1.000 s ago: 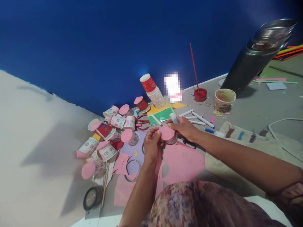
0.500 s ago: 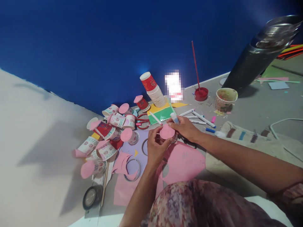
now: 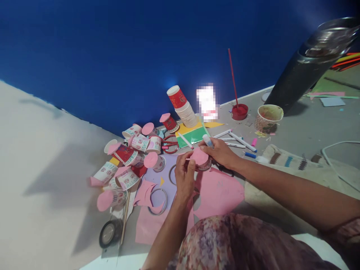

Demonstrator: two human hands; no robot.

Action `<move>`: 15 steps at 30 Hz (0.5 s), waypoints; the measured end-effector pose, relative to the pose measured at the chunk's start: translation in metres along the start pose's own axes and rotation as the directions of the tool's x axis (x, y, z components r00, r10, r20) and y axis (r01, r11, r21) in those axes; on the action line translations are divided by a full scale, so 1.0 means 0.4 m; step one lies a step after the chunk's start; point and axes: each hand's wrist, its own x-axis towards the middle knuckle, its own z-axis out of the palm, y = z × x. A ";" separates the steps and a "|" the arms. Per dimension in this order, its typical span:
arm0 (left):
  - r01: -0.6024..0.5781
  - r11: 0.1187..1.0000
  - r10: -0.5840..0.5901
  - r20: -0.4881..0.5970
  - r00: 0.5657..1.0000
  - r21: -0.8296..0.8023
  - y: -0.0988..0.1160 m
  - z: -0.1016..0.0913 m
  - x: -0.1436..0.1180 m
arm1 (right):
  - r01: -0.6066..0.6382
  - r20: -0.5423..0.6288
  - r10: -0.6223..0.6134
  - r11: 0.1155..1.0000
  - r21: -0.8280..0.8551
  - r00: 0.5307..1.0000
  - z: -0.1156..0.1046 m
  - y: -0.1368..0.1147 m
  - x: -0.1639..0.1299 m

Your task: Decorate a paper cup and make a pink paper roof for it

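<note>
At the far left on the floor lies a roll of tape (image 3: 109,233), with a thin stick (image 3: 124,217) leaning past it. Above them sprawls a heap of paper cups (image 3: 128,157), white and red with printed patterns, several capped by pink paper discs; their print is too small to read. Red scissors (image 3: 168,144) lie just beside the heap.

The left hand (image 3: 184,176) has its grip pinched on the near edge of a pink disc (image 3: 199,156), which sits on the mouth of a small cup (image 3: 206,165) held above a cut pink sheet (image 3: 216,193). The right hand (image 3: 222,152) closes around the cup's far side and also clasps a glue stick (image 3: 208,141), whose label is unreadable.

Behind stand a stack of cups (image 3: 182,107) on green and yellow paper (image 3: 194,135), then scattered markers (image 3: 236,140), a red paint pot (image 3: 240,111) with a red stick in it, and a stained cup (image 3: 268,116). A dark bin (image 3: 303,71) rises at the right.
</note>
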 end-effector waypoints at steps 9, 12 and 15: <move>-0.013 0.997 0.016 -0.041 0.999 0.077 -0.005 0.004 0.004 | 0.075 -0.003 -0.075 0.993 -0.086 0.997 -0.001 0.001 -0.001; -0.002 0.996 0.006 -0.047 0.999 0.086 0.000 0.005 0.004 | 0.103 0.001 -0.103 0.989 -0.110 0.995 -0.003 0.006 -0.001; 0.001 0.996 0.004 -0.049 0.999 0.089 -0.001 0.005 0.003 | 0.140 -0.015 -0.144 0.979 -0.147 0.989 -0.008 0.007 -0.002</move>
